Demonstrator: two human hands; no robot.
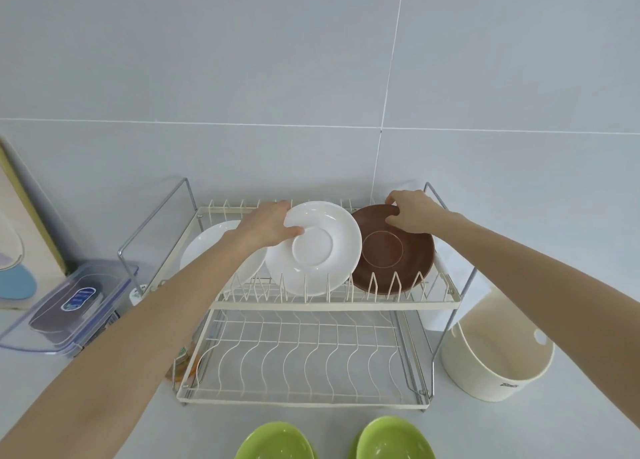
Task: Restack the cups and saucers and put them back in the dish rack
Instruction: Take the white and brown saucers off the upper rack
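Saucers stand on edge in the dish rack (332,305) top tier: my left hand (268,224) pinches the white saucer (313,247), my right hand (414,216) the brown saucer (394,250). Their rims overlap; tugging either may chip them or catch a tine.

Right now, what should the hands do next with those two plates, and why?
Probably let go: the left hand grips the round white saucer and the right hand the round brown saucer, both already standing upright in the wire dish rack's top tier.
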